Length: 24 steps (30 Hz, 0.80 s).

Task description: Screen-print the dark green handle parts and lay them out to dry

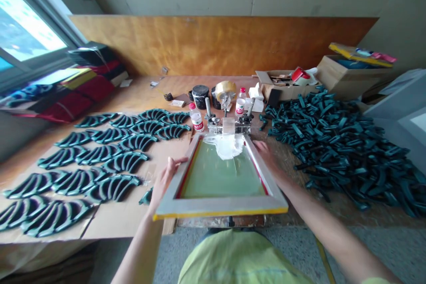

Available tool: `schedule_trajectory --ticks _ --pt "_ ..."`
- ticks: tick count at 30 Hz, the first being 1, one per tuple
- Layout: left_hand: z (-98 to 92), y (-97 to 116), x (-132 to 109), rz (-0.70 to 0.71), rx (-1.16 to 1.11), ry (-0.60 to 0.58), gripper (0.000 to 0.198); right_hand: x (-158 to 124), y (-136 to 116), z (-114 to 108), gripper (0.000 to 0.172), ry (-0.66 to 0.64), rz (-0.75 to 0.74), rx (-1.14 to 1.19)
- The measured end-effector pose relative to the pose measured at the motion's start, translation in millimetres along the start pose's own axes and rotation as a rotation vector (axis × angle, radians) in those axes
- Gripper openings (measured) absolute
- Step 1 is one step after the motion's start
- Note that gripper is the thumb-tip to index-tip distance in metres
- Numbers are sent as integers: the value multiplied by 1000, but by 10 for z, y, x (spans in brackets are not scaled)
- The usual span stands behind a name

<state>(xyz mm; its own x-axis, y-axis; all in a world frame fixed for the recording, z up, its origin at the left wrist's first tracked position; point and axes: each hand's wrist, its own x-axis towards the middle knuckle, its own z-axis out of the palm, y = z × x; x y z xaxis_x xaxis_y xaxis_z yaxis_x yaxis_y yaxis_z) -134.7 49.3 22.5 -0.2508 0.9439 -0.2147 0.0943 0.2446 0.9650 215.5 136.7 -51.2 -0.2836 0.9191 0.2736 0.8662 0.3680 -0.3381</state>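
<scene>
Where metal clamps [229, 120] hinge it at 12 o'clock, the grey-framed rectangular printing screen with green mesh [219, 206] runs long from 6 to 12, white ink [228, 146] at its far end. The left hand [166, 177] grasps its 9 o'clock rail; the right hand [264, 151] lies on the 2 o'clock rail, grip unclear. Teal curved plastic pieces [100, 159] lie in rows at 9, more heaped at 3

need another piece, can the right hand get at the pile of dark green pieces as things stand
probably yes: the right hand holds the frame by its right side, and the pile lies close beside it with nothing standing between
</scene>
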Motion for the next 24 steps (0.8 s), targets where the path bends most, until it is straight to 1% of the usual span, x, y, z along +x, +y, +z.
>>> schedule_trajectory --ticks 2,4,5,6,7,9,11,13,15,17,19,20,22,24 --pt "3 -320 -127 -111 -12 -82 70 207 59 -115 37 83 39 22" --pt "67 -603 -191 -174 -69 -93 82 471 -37 -142 41 118 -9 59" --pt "106 -717 -201 -184 -93 -91 88 606 -127 -122 45 98 -55 63" --pt "143 -808 -199 -187 -107 -91 91 729 -228 -83 47 52 -100 48" --pt "172 -876 -191 -188 -110 -92 91 834 -329 -33 45 -10 -129 18" --pt "201 -950 -166 -197 -100 -100 89 960 -489 78 30 -147 -151 -66" --pt "198 -974 -147 -205 -95 -107 88 949 -571 166 15 -232 -162 -128" --pt "183 -986 -138 -205 -101 -109 88 806 -585 202 12 -255 -191 -144" --pt "172 -1007 -134 -200 -107 -105 87 583 -556 173 16 -280 -287 -107" --pt "173 -1033 -130 -199 -110 -103 85 372 -504 84 23 -323 -425 -47" --pt "184 -1050 -128 -201 -108 -104 84 261 -452 -34 28 -368 -542 -2" --pt "191 -1052 -128 -203 -106 -100 84 255 -436 -90 28 -394 -569 5" --pt "204 -1038 -133 -202 -102 -81 83 317 -437 -158 26 -433 -565 4" --pt "211 -1011 -143 -197 -91 -65 83 393 -486 -141 25 -405 -511 -3"
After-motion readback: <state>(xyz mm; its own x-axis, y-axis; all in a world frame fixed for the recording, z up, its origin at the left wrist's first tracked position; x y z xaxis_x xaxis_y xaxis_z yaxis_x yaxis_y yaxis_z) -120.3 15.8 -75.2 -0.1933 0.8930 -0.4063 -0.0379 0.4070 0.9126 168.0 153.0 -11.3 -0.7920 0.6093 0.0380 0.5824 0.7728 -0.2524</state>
